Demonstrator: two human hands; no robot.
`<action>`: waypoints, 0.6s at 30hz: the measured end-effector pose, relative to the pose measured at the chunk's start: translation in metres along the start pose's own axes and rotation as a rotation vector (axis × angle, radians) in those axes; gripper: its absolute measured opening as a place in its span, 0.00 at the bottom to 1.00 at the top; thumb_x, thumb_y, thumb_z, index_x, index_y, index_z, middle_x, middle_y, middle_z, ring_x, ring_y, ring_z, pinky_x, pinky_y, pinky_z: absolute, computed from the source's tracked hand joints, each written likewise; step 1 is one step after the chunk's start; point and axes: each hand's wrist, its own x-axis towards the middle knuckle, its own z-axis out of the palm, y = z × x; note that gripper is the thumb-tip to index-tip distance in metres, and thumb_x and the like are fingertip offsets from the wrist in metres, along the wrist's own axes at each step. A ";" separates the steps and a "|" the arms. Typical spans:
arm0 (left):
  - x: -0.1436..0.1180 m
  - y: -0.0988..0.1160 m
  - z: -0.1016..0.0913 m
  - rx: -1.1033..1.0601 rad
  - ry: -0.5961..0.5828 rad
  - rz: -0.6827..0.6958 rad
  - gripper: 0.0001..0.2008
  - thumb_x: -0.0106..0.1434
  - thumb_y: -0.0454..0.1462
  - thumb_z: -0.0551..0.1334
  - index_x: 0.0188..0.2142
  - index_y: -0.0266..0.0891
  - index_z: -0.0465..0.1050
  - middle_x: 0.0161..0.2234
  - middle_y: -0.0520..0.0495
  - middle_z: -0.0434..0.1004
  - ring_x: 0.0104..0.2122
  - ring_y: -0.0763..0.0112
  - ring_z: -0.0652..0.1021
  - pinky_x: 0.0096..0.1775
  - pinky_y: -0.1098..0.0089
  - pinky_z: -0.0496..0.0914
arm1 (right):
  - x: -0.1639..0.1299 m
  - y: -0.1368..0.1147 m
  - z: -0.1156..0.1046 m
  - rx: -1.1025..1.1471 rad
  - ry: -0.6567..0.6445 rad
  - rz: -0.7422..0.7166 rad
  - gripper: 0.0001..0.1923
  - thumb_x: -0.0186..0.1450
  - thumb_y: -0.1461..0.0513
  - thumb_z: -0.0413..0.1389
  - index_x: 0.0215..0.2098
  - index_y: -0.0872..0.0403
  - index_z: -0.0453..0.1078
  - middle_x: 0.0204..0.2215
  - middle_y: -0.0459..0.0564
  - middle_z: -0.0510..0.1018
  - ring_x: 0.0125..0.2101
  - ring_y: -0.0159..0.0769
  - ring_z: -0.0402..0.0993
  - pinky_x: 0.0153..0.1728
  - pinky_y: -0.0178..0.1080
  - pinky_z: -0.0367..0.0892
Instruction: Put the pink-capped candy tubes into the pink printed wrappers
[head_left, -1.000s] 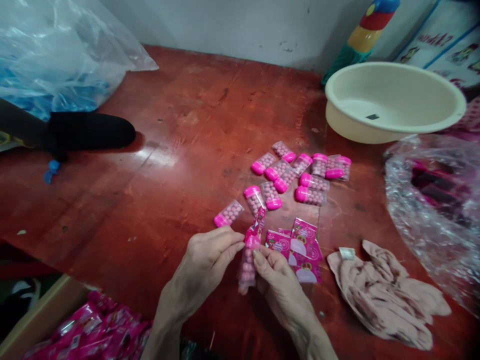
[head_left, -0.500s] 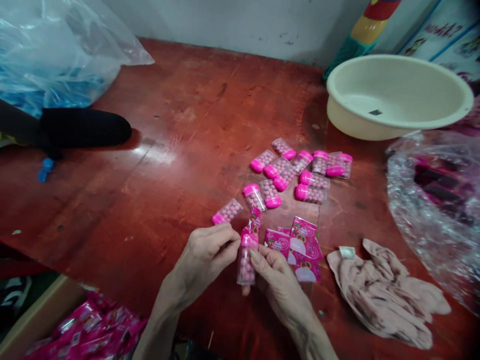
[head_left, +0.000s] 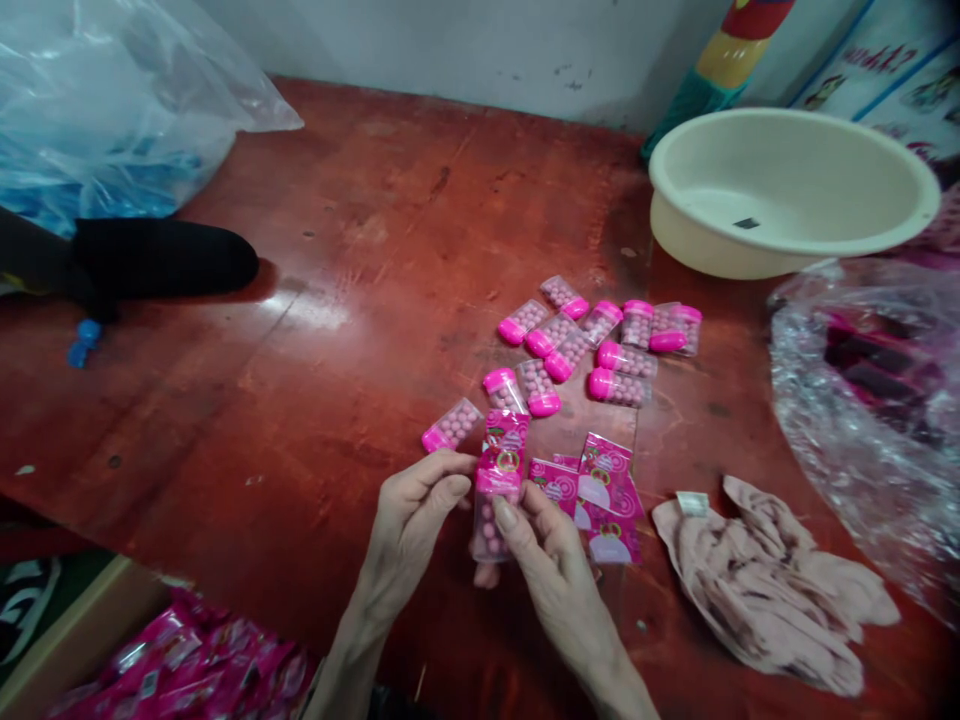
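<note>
A clear candy container full of pink balls is upright between my hands, gripped by my right hand, its thumb across the front. A pink printed wrapper sleeve is over the container's top end and stands up above it. My left hand has its fingers bent and pinched at the sleeve's left edge. Several flat pink sleeves lie just right of my right hand. Beyond my hands, several filled containers with pink caps lie loosely on the red table.
A cream basin stands at the back right, near a crinkled clear bag of pink pieces. A pinkish cloth lies front right. At left are a plastic bag and a black-covered object. Pink packets fill a box lower left.
The sleeve has opened out wider and turned its printed face toward me over the container's top. My left fingers have shifted slightly along its edge; my right hand keeps its hold.
</note>
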 end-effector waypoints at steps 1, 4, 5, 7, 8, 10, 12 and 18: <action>0.001 -0.002 0.001 -0.082 -0.011 -0.047 0.05 0.57 0.32 0.60 0.32 0.38 0.76 0.26 0.53 0.76 0.28 0.74 0.75 0.32 0.77 0.69 | -0.001 0.002 0.000 -0.061 0.026 -0.002 0.13 0.66 0.54 0.49 0.40 0.54 0.66 0.25 0.43 0.69 0.22 0.27 0.66 0.24 0.32 0.65; 0.004 -0.006 0.007 -0.328 -0.019 -0.186 0.06 0.53 0.32 0.65 0.33 0.37 0.76 0.28 0.51 0.78 0.28 0.73 0.76 0.34 0.75 0.70 | -0.005 0.008 0.000 -0.288 0.154 -0.006 0.13 0.65 0.53 0.50 0.42 0.51 0.66 0.30 0.45 0.71 0.31 0.31 0.68 0.32 0.33 0.65; 0.004 -0.007 0.010 -0.401 0.004 -0.217 0.05 0.53 0.32 0.65 0.32 0.36 0.76 0.27 0.51 0.78 0.27 0.73 0.76 0.32 0.75 0.70 | -0.006 0.009 0.001 -0.335 0.187 -0.004 0.13 0.65 0.52 0.50 0.43 0.51 0.66 0.32 0.45 0.71 0.33 0.32 0.68 0.34 0.34 0.65; 0.004 -0.007 0.018 -0.527 0.077 -0.267 0.04 0.52 0.33 0.66 0.29 0.35 0.75 0.23 0.52 0.76 0.21 0.76 0.73 0.24 0.76 0.69 | -0.007 0.010 0.004 -0.340 0.190 -0.009 0.14 0.66 0.52 0.47 0.43 0.50 0.65 0.33 0.46 0.72 0.32 0.32 0.69 0.33 0.34 0.65; 0.003 -0.007 0.022 -0.580 0.110 -0.291 0.04 0.52 0.34 0.65 0.28 0.35 0.73 0.20 0.53 0.74 0.17 0.77 0.71 0.19 0.77 0.66 | -0.007 0.009 0.006 -0.316 0.164 -0.015 0.14 0.67 0.51 0.46 0.42 0.51 0.65 0.31 0.45 0.72 0.29 0.31 0.68 0.31 0.33 0.65; 0.001 -0.006 0.030 -0.659 0.154 -0.332 0.06 0.53 0.37 0.65 0.27 0.36 0.71 0.17 0.56 0.69 0.12 0.80 0.65 0.12 0.78 0.59 | -0.007 0.009 0.009 -0.293 0.127 -0.036 0.13 0.68 0.52 0.44 0.38 0.51 0.65 0.28 0.44 0.71 0.24 0.29 0.67 0.26 0.33 0.64; -0.003 -0.005 0.037 -0.699 0.195 -0.357 0.07 0.53 0.38 0.65 0.26 0.36 0.69 0.15 0.57 0.67 0.10 0.81 0.63 0.11 0.79 0.56 | -0.007 0.010 0.010 -0.328 0.156 -0.056 0.13 0.68 0.53 0.44 0.34 0.50 0.65 0.25 0.44 0.71 0.24 0.30 0.66 0.26 0.33 0.62; -0.017 -0.004 0.046 -0.789 0.266 -0.408 0.06 0.54 0.36 0.65 0.27 0.35 0.71 0.19 0.55 0.70 0.16 0.83 0.66 0.18 0.81 0.60 | -0.016 0.028 0.003 -0.302 0.237 -0.043 0.09 0.65 0.53 0.50 0.41 0.45 0.66 0.32 0.47 0.72 0.35 0.37 0.67 0.36 0.37 0.61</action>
